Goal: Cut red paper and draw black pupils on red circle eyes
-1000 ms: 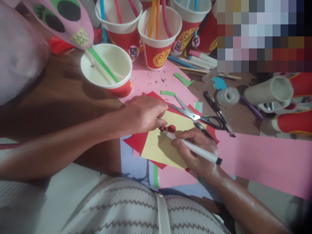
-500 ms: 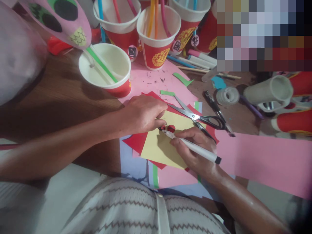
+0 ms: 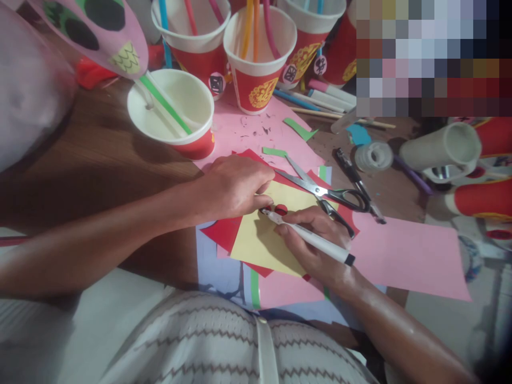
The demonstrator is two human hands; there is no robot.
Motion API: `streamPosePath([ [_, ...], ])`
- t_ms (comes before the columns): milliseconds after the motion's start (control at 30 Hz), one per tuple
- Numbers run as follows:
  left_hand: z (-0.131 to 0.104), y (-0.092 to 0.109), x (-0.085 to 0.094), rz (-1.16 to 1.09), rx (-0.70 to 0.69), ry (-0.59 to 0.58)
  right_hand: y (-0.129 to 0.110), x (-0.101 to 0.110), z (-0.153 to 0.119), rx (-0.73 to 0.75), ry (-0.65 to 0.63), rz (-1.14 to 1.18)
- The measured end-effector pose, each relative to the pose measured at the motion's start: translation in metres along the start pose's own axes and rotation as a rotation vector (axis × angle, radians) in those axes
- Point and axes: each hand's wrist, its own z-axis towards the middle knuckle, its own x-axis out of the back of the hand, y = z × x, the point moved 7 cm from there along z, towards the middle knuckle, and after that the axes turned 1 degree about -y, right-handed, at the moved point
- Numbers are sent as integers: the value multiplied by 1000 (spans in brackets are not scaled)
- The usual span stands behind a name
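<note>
Comparing with a second ago, I see the marker [image 3: 310, 239], pinched in the right hand [image 3: 316, 242], lie flatter. The left hand [image 3: 236, 186] presses the yellow sheet [image 3: 262, 242] (scissors [image 3: 320, 189] at 2 o'clock); tracing appears underway.

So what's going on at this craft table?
A person is drawing on a yellow sheet that lies on red paper. The right hand holds a white marker with its tip at two small red circles, while the left hand presses down beside them. Open scissors lie just beyond the hands. Red paper cups with straws stand at the far side of the wooden table.
</note>
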Motion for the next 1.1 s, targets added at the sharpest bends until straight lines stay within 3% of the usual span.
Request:
streamPosePath([
  [167,0,-2,0,7,-1,35,-2,1,0,20,8,6],
  [300,0,-2,-2,-8,-45,-1,-1,1,0,16,6,11],
  [667,1,-4,0,4,3,58,3,2,-4,-18,-5,-14],
  [867,2,-4,-2,-12,-17,-10,6,8,-8,-68,52,-26],
  [1100,0,-4,-1,-17,-52,14,7,6,-7,-68,44,-51],
])
